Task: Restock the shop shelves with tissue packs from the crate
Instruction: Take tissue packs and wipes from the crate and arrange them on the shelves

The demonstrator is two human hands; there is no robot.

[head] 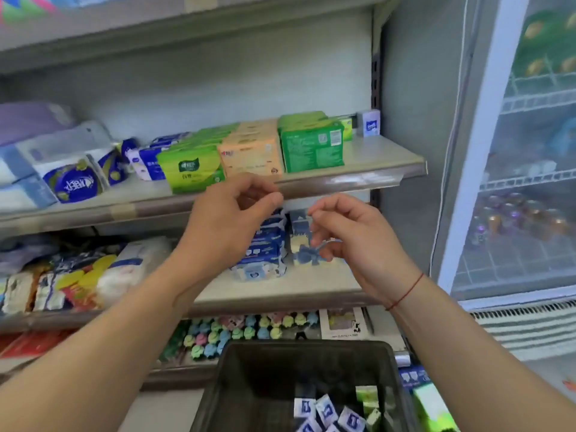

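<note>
Filling most of the frame, a grey shelving unit [358, 179] is seen, with a glass-door fridge [486, 151] at the right edge. A dark plastic crate [305, 346] is set at the lower centre, and small white-and-blue tissue packs [327, 411] are left in its bottom right corner, so the restocking is judged unfinished.

On the middle shelf, green tissue packs [311, 145] and orange tissue packs [249, 154] are ranged side by side. Below them a stack of blue pocket tissue packs [268, 241] is seen behind the hands.

The left hand [230, 219] is held at the centre with fingers curled and thumb brought to the forefinger. Nothing is seen between them, and whether something is held cannot be told. The right hand [355, 235], just beside it, is loosely curled, with a thin pale strip near its fingertips; a grip on it cannot be confirmed. A red thread [405, 294] is worn on that wrist.

For the step to be done well, packs should be taken from the crate a few at a time, squared against the blue stack with faces outward, and pushed back so that the shelf edge is not overhung.

Little writing can be read. A white logo on the front green pack and a barcode panel on the side of another are made out, but the characters are blurred.
</note>
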